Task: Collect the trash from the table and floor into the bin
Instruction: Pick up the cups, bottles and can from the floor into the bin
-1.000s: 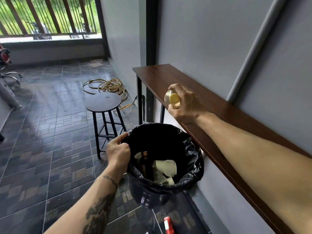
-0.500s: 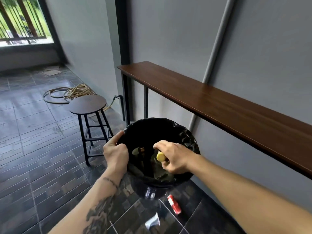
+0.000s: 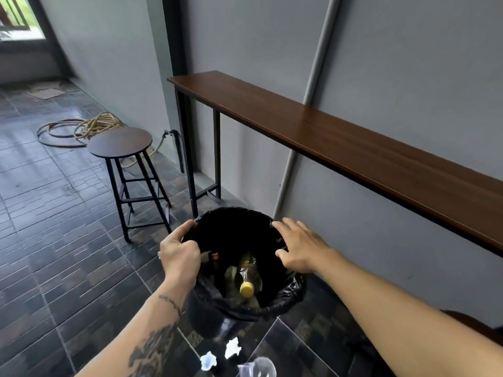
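A black bin lined with a black bag hangs just above the tiled floor below the table. My left hand grips its left rim. My right hand hovers over the right rim, fingers spread, holding nothing. Inside the bin lies a clear plastic bottle with a yellow cap, beside a dark glass bottle and pale cups. On the floor under the bin lie two crumpled white paper scraps and a clear plastic cup. The long brown table is bare.
A round stool stands left of the bin. A coiled hose lies on the tiles behind it. A grey pipe runs down the wall behind the table. A dark seat edge shows at the lower right.
My right hand carried the yellow-capped bottle from above the table down into the bin, let it go and rose to the rim. The view dropped, showing paper scraps and a cup below.
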The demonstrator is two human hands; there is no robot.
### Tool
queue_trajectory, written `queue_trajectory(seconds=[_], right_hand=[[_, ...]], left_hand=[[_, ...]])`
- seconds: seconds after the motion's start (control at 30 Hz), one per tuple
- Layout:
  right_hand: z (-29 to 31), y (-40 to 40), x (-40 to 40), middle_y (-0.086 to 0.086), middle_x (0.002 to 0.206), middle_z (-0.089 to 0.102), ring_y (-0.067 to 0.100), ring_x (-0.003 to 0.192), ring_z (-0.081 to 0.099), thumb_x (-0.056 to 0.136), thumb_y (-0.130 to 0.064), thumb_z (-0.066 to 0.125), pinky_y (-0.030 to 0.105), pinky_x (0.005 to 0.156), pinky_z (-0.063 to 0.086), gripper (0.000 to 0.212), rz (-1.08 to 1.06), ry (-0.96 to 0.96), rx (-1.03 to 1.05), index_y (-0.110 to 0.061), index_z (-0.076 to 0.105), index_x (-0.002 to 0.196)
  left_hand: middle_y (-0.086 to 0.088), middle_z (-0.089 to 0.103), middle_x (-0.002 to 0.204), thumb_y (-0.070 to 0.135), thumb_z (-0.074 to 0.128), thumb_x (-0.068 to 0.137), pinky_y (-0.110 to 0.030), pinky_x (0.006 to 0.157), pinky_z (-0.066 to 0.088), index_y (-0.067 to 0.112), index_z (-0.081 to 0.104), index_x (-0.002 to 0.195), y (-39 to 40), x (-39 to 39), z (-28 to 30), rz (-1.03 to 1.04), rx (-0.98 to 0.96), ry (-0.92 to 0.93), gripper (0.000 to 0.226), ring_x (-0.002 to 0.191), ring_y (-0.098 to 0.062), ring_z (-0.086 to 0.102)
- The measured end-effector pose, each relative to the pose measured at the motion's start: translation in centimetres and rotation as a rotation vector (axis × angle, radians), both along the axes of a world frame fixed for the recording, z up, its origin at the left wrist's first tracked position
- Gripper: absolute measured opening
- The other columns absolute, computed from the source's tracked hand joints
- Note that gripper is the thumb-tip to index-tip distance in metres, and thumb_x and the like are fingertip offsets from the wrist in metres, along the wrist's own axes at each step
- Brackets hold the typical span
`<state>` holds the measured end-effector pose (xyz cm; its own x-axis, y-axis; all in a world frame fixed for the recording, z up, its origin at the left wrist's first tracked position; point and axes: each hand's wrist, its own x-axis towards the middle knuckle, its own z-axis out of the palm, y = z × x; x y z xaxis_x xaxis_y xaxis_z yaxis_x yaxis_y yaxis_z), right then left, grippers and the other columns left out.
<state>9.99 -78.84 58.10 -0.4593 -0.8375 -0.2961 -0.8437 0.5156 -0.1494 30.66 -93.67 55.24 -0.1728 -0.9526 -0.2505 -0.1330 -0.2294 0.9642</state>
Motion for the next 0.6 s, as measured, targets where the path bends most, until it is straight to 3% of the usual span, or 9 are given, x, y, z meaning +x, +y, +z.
queue_trajectory(seconds=[0.07, 0.13, 0.27, 0.4, 0.5, 0.6], right_hand=[[-1.7, 2.0, -0.2, 0.003, 0.16, 0.02, 0.035, 0.144, 0.024, 0.09, -0.039, 0.05, 0.05, 0.113, 0.031, 0.075, -0.098, -0.051, 0.011, -0.024, 0.014, 0.154], [-3.5, 4.1, 0.1, 0.002, 0.161, 0.02, 0.034, 0.143, 0.027, 0.091, -0.037, 0.047, 0.05, 0.112, 0.032, 0.074, -0.179, -0.113, 0.021, -0.023, 0.013, 0.155], [-6.6, 7.4, 1.3, 0.003, 0.163, 0.014, 0.033, 0.142, 0.032, 0.098, -0.029, 0.042, 0.046, 0.112, 0.032, 0.069, -0.303, -0.279, -0.009, -0.021, 0.007, 0.157], [-8.5, 7.7, 2.5, 0.009, 0.163, 0.018, 0.03, 0.145, 0.029, 0.099, -0.017, 0.041, 0.041, 0.113, 0.028, 0.064, -0.423, -0.367, -0.078, -0.014, 0.013, 0.156], [-9.5, 6.9, 3.4, 0.01, 0.16, 0.026, 0.028, 0.145, 0.029, 0.095, -0.008, 0.042, 0.035, 0.114, 0.027, 0.062, -0.514, -0.4, -0.124, -0.011, 0.024, 0.154], [-10.7, 5.6, 4.7, 0.01, 0.158, 0.032, 0.028, 0.143, 0.032, 0.094, -0.005, 0.041, 0.032, 0.113, 0.027, 0.06, -0.527, -0.429, -0.145, -0.01, 0.031, 0.153]], left_hand=[[0.004, 0.074, 0.114, -0.013, 0.047, 0.076, -0.028, 0.087, 0.06, 0.023, 0.074, 0.123, 1.7, 0.6, -0.6, -0.01, -0.005, -0.017, 0.065, 0.096, -0.01, 0.073], [0.005, 0.074, 0.116, -0.014, 0.047, 0.078, -0.022, 0.076, 0.059, 0.026, 0.075, 0.121, 3.4, 1.1, -1.1, -0.013, 0.011, -0.046, 0.065, 0.09, -0.006, 0.072], [0.005, 0.075, 0.115, -0.015, 0.046, 0.077, -0.037, 0.097, 0.058, 0.025, 0.076, 0.117, 6.3, 2.1, -2.4, 0.0, 0.051, -0.065, 0.064, 0.102, -0.015, 0.072], [0.006, 0.079, 0.11, -0.015, 0.044, 0.074, -0.052, 0.092, 0.06, 0.024, 0.075, 0.123, 8.0, 3.5, -4.1, 0.043, 0.106, -0.072, 0.07, 0.087, -0.018, 0.072], [0.007, 0.078, 0.111, -0.012, 0.046, 0.074, -0.045, 0.092, 0.061, 0.026, 0.075, 0.123, 7.9, 5.0, -5.7, 0.09, 0.147, -0.086, 0.069, 0.092, -0.017, 0.075], [0.01, 0.076, 0.107, -0.016, 0.044, 0.076, -0.027, 0.069, 0.06, 0.027, 0.071, 0.128, 7.4, 6.5, -7.2, 0.086, 0.132, -0.164, 0.073, 0.073, -0.011, 0.068]])
